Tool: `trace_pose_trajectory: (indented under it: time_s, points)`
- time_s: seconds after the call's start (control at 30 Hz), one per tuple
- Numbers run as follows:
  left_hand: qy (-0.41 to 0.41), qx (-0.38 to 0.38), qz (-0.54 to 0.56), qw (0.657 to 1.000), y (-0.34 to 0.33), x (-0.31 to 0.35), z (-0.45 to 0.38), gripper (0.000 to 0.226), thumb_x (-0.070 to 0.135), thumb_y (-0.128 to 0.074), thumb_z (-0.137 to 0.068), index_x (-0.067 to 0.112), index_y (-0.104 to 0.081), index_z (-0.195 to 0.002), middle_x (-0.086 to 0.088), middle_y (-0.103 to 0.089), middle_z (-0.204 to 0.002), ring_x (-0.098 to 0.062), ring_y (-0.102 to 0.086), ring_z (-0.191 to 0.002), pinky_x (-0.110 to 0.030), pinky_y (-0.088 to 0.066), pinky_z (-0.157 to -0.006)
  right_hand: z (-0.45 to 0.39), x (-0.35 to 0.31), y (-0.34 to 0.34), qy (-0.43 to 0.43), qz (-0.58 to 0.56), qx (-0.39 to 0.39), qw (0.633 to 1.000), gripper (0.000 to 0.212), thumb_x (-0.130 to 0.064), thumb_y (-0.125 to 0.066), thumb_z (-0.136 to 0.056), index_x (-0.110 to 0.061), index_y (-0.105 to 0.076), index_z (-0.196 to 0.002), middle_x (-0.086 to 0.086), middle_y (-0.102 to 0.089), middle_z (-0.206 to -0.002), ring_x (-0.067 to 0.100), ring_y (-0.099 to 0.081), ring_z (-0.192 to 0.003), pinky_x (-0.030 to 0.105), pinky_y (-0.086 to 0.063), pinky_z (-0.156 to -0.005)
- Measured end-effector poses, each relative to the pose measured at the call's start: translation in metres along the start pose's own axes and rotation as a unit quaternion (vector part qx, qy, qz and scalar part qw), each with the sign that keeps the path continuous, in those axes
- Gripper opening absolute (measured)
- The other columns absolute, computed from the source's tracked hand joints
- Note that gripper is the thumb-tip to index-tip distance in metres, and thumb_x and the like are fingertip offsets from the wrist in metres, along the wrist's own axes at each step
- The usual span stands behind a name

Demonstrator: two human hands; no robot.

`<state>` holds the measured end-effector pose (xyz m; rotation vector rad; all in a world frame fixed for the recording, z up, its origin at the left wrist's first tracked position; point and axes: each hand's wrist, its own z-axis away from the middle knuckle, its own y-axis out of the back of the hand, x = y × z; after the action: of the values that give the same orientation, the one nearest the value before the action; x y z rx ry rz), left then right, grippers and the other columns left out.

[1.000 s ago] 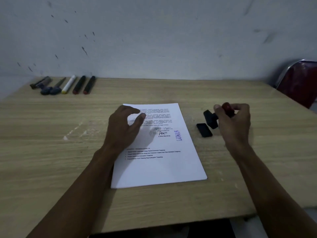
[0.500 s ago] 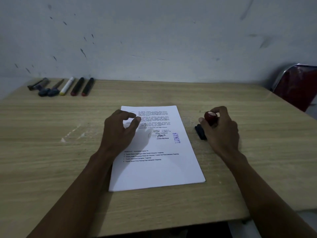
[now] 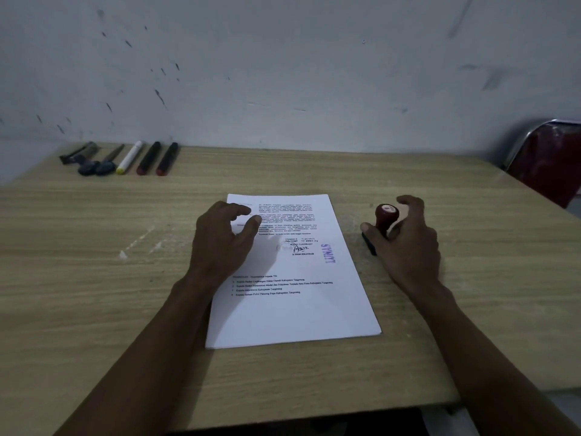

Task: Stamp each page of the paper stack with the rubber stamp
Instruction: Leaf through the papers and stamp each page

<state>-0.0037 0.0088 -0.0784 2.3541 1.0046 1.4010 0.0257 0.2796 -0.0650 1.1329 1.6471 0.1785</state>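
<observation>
A white paper stack (image 3: 292, 313) lies in the middle of the wooden table (image 3: 94, 278). Its top page carries printed text, a signature and a purple "LUNAS" stamp mark (image 3: 329, 253) near its right edge. My left hand (image 3: 220, 243) rests on the upper left of the page, fingers curled and apart, holding nothing. To the right of the stack, the rubber stamp (image 3: 386, 215) with its red handle stands upright on a black pad or base (image 3: 368, 243). My right hand (image 3: 405, 243) wraps loosely around its neck, index finger lifted off the top.
Several markers and pens (image 3: 125, 158) lie in a row at the table's back left, close to the grey wall. A dark red chair (image 3: 547, 162) with a metal frame stands past the table's right back corner. The table's front edge runs just below my forearms.
My right hand brought the stamp down from a tilted, lifted hold onto the black pad beside the stack; its index finger has now lifted off the handle. My left hand stayed on the page.
</observation>
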Motion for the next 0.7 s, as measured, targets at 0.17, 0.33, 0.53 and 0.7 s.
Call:
trace_pose_trajectory:
  time_s: [0.17,0.33,0.53,0.7]
  points:
    - [0.167,-0.031,-0.226,0.959,0.008,-0.001,0.001,0.056,0.057,-0.061,-0.081,0.009,-0.065,-0.108,-0.015,-0.057,-0.115,-0.037,-0.05,-0.113,-0.047,-0.04,-0.092,0.025,-0.009,0.009,-0.051,0.023,0.043,0.998,0.055,-0.046,-0.079,-0.074,-0.018,-0.041,-0.103,0.002,-0.059,-0.076,0.031,-0.06,-0.074,0.037,-0.045,-0.064]
    - [0.209,-0.089,-0.257,0.939,0.009,-0.002,0.002,0.061,0.067,-0.066,-0.07,0.015,-0.066,-0.103,-0.011,-0.049,-0.118,-0.035,-0.043,-0.116,-0.046,-0.036,-0.093,0.051,-0.015,0.002,-0.034,0.108,-0.098,0.989,0.034,-0.059,-0.067,-0.079,-0.027,-0.059,-0.088,-0.009,-0.062,-0.084,0.02,-0.062,-0.082,0.031,-0.045,-0.068]
    - [0.249,-0.041,-0.133,0.958,0.015,-0.002,0.002,0.034,0.045,-0.078,-0.07,0.02,-0.068,-0.09,-0.002,-0.067,-0.103,-0.03,-0.053,-0.111,-0.042,-0.032,-0.094,0.059,-0.024,-0.005,-0.021,0.135,-0.131,0.982,0.042,-0.061,-0.07,-0.076,-0.022,-0.058,-0.085,-0.004,-0.061,-0.091,0.021,-0.061,-0.086,0.033,-0.049,-0.069]
    - [0.266,0.021,-0.075,0.961,0.017,0.006,0.002,0.024,0.035,-0.081,-0.07,0.023,-0.062,-0.064,0.009,-0.063,-0.07,-0.025,-0.065,-0.09,-0.04,-0.038,-0.095,0.058,-0.026,-0.006,-0.028,0.115,-0.131,0.984,0.039,-0.058,-0.074,-0.074,-0.025,-0.058,-0.087,-0.006,-0.063,-0.094,0.017,-0.061,-0.085,0.03,-0.046,-0.066]
